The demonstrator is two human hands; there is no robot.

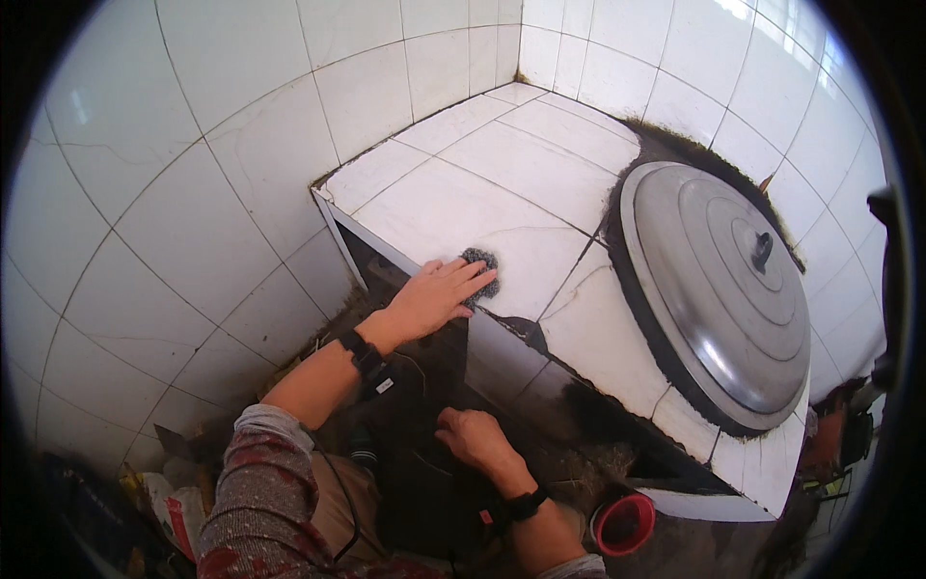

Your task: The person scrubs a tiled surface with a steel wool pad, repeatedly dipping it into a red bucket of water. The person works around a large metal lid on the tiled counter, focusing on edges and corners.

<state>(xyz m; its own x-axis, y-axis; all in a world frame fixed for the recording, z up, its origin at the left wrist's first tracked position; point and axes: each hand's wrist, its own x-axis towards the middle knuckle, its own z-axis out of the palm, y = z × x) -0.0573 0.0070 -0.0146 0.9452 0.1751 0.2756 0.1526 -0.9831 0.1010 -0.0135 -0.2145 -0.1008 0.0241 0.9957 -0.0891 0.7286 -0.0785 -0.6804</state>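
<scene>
My left hand [436, 293] presses a dark steel wool scouring pad [490, 281] onto the white tiled top [463, 195] of a stove, close to its front edge. The fingers lie spread over the pad and hide part of it. Lower down, my right hand [475, 438] hangs before my body, off the stove, with its fingers curled in and nothing seen in it. To the right, a large round metal lid [723, 289] with a dark knob covers an opening that has a blackened rim.
White tiled walls [253, 174] meet behind the stove top. Below its broken, sooty front edge is a dark opening [680, 470]. A red plastic container [623, 524] stands on the floor. A sack [170, 506] lies at lower left. A black cable [347, 499] hangs by my left sleeve.
</scene>
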